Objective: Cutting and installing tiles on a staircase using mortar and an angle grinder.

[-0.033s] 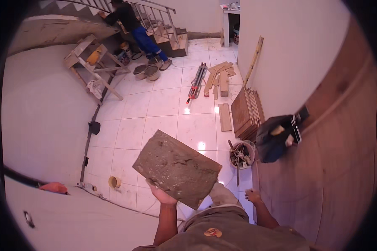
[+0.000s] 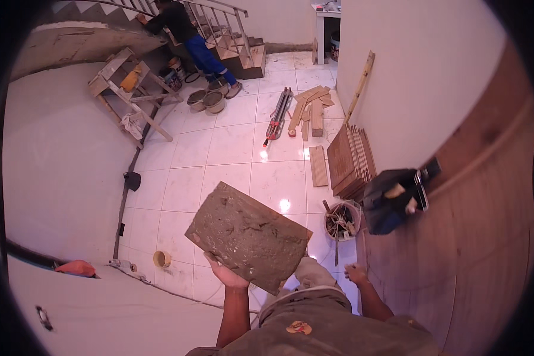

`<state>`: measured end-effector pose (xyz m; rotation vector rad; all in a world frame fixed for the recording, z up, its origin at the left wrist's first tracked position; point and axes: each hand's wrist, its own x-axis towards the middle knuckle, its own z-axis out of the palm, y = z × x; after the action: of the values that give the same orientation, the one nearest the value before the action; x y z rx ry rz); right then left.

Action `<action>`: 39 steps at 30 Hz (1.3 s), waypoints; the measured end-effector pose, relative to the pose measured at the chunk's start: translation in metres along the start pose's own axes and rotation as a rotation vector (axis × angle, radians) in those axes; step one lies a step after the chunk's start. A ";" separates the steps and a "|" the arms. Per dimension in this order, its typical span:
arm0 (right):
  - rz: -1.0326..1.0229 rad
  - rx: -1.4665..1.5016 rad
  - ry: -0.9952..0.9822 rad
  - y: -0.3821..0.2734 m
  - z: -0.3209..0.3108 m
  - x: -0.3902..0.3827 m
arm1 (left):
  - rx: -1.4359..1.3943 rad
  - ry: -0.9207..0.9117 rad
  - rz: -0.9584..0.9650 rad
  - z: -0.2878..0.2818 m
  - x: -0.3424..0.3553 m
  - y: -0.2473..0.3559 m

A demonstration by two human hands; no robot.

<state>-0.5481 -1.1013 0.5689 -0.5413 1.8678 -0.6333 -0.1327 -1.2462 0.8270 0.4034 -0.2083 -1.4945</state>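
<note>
My left hand (image 2: 226,274) holds up a rectangular tile (image 2: 307,236) from beneath its near left side. Wet grey mortar (image 2: 249,237) covers its whole upper face, rough and ridged, with a thin brown edge showing at the right. The tile is slightly tilted, and most of my left fingers are hidden under it. My right hand (image 2: 356,274) hangs low beside my hip, its fingers loosely bent and apart, holding nothing. Closest to it stands a bucket (image 2: 358,217) of tools, just beyond the hand.
Brown tiles (image 2: 349,160) lean stacked against the right wall. Cut pieces (image 2: 314,110) and a tile cutter (image 2: 277,118) lie on the white floor (image 2: 225,145). A black bag (image 2: 385,199) is at right. Far left are a wooden trestle (image 2: 124,89), mortar buckets (image 2: 213,104) and a person (image 2: 190,41) by stairs.
The mortar-covered tile and my left hand have shifted very slightly left and up. My right hand has moved a little up and left.
</note>
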 end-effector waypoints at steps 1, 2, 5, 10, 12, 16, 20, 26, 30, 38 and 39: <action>-0.040 -0.039 -0.006 -0.042 0.012 0.026 | 0.012 0.096 0.002 0.010 0.032 0.002; -0.069 -0.032 -0.087 -0.084 0.022 0.047 | 0.026 0.113 0.033 0.022 0.063 0.005; -0.156 -0.022 -0.179 -0.219 0.051 0.114 | 0.032 0.103 0.114 0.053 0.156 0.000; -0.330 0.051 -0.175 -0.407 0.106 0.223 | -0.004 0.065 0.144 0.071 0.329 -0.005; -0.302 0.021 -0.155 -0.457 0.127 0.261 | -0.026 -0.066 0.051 0.068 0.397 -0.002; -0.276 -0.089 -0.118 -0.544 0.159 0.331 | -0.041 -0.058 0.040 0.076 0.549 -0.008; -0.253 -0.059 -0.108 -0.606 0.154 0.369 | -0.105 0.005 -0.102 0.109 0.683 -0.018; -0.148 0.147 0.044 -0.687 0.137 0.496 | -0.023 -0.009 -0.124 0.164 0.886 -0.072; -0.169 0.177 0.029 -0.741 0.121 0.600 | -0.078 -0.145 -0.165 0.208 1.009 -0.112; -0.262 0.112 0.127 -0.978 0.067 0.766 | -0.109 -0.117 -0.203 0.281 1.207 -0.167; -0.244 0.118 0.125 -1.000 0.069 0.789 | -0.136 -0.162 -0.243 0.279 1.226 -0.177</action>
<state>-0.6871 -2.3668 0.6472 -0.6705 1.8813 -0.9514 -0.3097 -2.5021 0.8783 0.2034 -0.1888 -1.7718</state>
